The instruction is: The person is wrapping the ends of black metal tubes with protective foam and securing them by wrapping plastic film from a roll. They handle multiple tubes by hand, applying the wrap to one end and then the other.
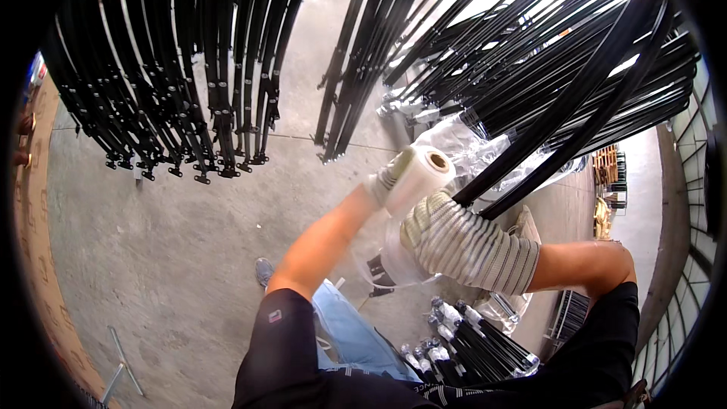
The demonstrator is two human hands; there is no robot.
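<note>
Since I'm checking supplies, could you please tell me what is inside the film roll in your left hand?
In the film roll, a brown core with a dark opening shows at the upper end; the roll covers the rest, so nothing deeper can be seen.

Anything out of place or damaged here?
Only something minor: a tiny pale scrap lies by itself on the grey concrete floor, ahead of the grey shoe, looking like stray litter. Otherwise, nothing plainly spilled or damaged stands out.
</note>
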